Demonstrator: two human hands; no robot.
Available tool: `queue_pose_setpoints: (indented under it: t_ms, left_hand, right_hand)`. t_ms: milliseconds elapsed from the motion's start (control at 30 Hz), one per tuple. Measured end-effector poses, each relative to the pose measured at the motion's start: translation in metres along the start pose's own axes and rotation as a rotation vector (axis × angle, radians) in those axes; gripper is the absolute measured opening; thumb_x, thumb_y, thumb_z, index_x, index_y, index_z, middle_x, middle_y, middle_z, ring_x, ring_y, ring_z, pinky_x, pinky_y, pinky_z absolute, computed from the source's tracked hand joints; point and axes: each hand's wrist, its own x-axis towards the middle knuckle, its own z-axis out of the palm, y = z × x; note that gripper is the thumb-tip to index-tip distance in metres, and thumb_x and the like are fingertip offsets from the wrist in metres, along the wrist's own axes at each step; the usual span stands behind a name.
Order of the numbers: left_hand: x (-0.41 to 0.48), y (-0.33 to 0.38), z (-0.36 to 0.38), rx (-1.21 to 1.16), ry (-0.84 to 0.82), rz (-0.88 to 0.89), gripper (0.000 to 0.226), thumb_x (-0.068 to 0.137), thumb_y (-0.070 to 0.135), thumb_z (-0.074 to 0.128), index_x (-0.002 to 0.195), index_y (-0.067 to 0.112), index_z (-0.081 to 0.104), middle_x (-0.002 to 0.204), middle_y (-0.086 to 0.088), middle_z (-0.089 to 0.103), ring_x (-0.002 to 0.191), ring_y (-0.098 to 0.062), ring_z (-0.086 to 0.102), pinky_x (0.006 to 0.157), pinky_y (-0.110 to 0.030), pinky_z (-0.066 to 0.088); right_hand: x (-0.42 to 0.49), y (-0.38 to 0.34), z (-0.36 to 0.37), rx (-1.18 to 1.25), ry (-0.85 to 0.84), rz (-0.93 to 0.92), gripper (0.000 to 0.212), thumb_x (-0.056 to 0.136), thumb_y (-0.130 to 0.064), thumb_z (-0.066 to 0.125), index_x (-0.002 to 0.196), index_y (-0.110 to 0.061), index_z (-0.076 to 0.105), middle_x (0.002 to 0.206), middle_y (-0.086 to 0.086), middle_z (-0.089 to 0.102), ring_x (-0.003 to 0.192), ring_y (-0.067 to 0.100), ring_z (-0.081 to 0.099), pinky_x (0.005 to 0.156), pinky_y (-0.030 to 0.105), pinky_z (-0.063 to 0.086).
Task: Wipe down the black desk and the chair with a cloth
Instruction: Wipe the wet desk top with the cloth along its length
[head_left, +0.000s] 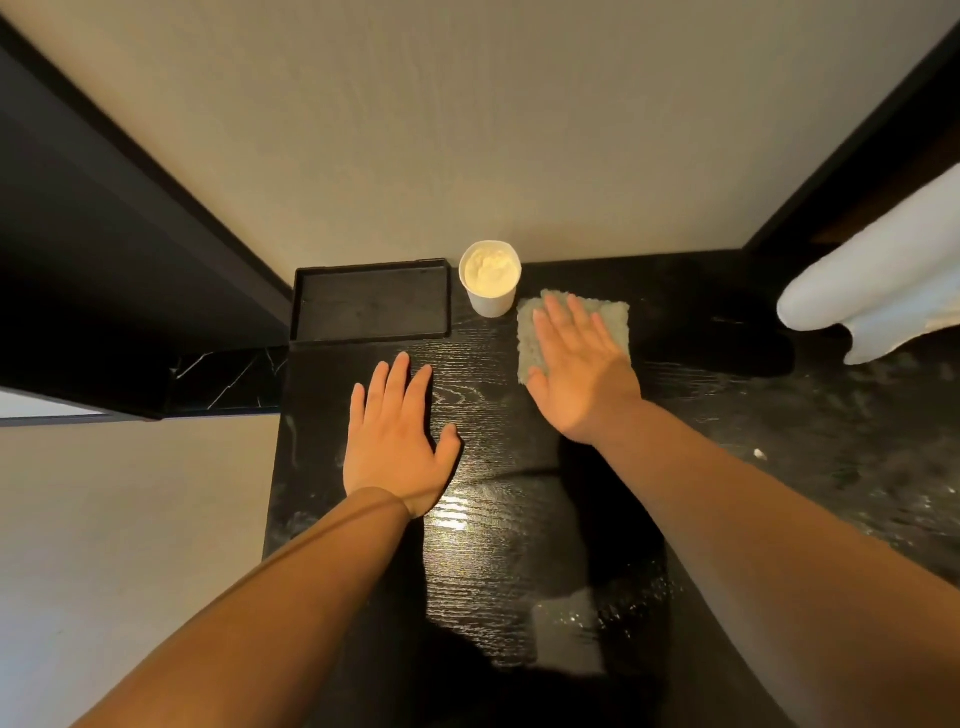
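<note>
The black wood-grain desk (498, 519) runs from the wall toward me. A pale grey cloth (615, 322) lies flat on it near the wall. My right hand (576, 364) presses flat on the cloth with straight fingers, covering its middle. My left hand (397, 431) rests flat on the bare desk to the left, fingers straight and holding nothing. No chair is in view.
A white cup (491, 278) holding a crumpled pale tissue stands against the wall, just left of the cloth. A black tray (371, 332) lies at the desk's back left corner. White fabric (883, 280) hangs in at the right. A black marble ledge (223, 374) adjoins the left.
</note>
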Motion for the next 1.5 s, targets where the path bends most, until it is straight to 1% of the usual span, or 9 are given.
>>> queue_pose_setpoints:
  t_ms: [67,233,433,600,733,900,1000,1267,1500]
  left_hand:
    - [0.0,0.0,0.0,-0.001,-0.005,0.001,0.08,0.095,0.062,0.039,0.165,0.024,0.027,0.176,-0.005,0.016,0.163,-0.028,0.008,0.132,-0.054,0.008]
    - [0.0,0.0,0.0,0.0,-0.018,-0.004,0.081,0.094,0.063,0.037,0.165,0.025,0.025,0.176,-0.004,0.014,0.163,-0.027,0.005,0.132,-0.052,0.005]
    - [0.0,0.001,0.0,-0.016,-0.005,0.003,0.081,0.094,0.062,0.038,0.165,0.025,0.027,0.176,-0.004,0.015,0.163,-0.027,0.006,0.132,-0.053,0.006]
    - [0.0,0.0,0.0,0.0,-0.006,-0.001,0.081,0.094,0.062,0.038,0.165,0.024,0.027,0.176,-0.005,0.016,0.163,-0.028,0.007,0.132,-0.053,0.007]
    - [0.0,-0.001,0.0,-0.007,-0.006,0.002,0.08,0.095,0.062,0.038,0.165,0.025,0.028,0.176,-0.005,0.017,0.163,-0.028,0.008,0.132,-0.054,0.008]
    - [0.0,-0.001,0.0,-0.023,0.001,0.006,0.078,0.096,0.061,0.041,0.164,0.025,0.029,0.175,-0.005,0.017,0.163,-0.028,0.01,0.132,-0.054,0.009]
    - [0.0,0.0,-0.001,-0.026,0.0,0.005,0.078,0.095,0.059,0.043,0.163,0.024,0.029,0.175,-0.005,0.017,0.162,-0.029,0.01,0.131,-0.055,0.01]
    - [0.0,0.0,-0.001,-0.021,0.001,0.003,0.079,0.095,0.057,0.045,0.164,0.024,0.028,0.176,-0.005,0.015,0.163,-0.028,0.007,0.132,-0.053,0.007]
    - [-0.001,0.0,-0.001,0.08,-0.083,0.096,0.075,0.098,0.055,0.033,0.169,0.033,0.017,0.177,-0.005,0.008,0.163,-0.036,0.001,0.129,-0.063,0.004]
  right_hand:
    - [0.024,-0.007,-0.008,0.0,-0.023,0.037,0.073,0.106,-0.044,0.021,0.166,-0.013,-0.005,0.174,0.008,-0.014,0.159,0.027,-0.017,0.129,0.044,-0.01]
    - [0.052,-0.028,-0.008,0.025,0.007,0.117,0.072,0.106,-0.042,0.023,0.166,-0.01,0.0,0.174,0.011,-0.007,0.16,0.031,-0.012,0.129,0.046,-0.008]
    - [0.022,-0.03,-0.002,-0.061,-0.015,-0.051,0.074,0.102,-0.044,0.015,0.166,-0.008,0.006,0.174,0.013,-0.007,0.16,0.032,-0.01,0.13,0.049,-0.002]
    - [0.043,-0.031,-0.01,-0.009,-0.012,-0.045,0.072,0.106,-0.043,0.026,0.167,-0.01,0.007,0.175,0.009,-0.005,0.16,0.027,-0.01,0.129,0.043,-0.008]
    - [0.046,-0.013,-0.015,0.018,-0.037,-0.06,0.071,0.107,-0.044,0.022,0.167,-0.016,-0.002,0.175,0.003,-0.011,0.16,0.021,-0.014,0.129,0.041,-0.008]
    - [0.022,0.048,-0.019,-0.022,-0.029,0.246,0.072,0.106,-0.047,0.022,0.167,-0.018,-0.006,0.174,0.001,-0.014,0.16,0.022,-0.012,0.13,0.042,-0.006]
    - [0.013,0.04,-0.022,-0.051,-0.066,0.339,0.073,0.106,-0.047,0.021,0.166,-0.015,-0.006,0.174,0.004,-0.015,0.16,0.027,-0.01,0.129,0.043,-0.006]
    - [0.042,-0.01,-0.017,-0.032,-0.092,0.055,0.072,0.106,-0.049,0.018,0.166,-0.019,-0.01,0.173,0.002,-0.019,0.158,0.024,-0.02,0.129,0.044,-0.008]
    - [-0.03,0.068,-0.015,-0.042,-0.008,0.454,0.074,0.106,-0.049,0.021,0.166,-0.013,0.0,0.174,0.009,-0.007,0.16,0.033,-0.002,0.13,0.049,0.002]
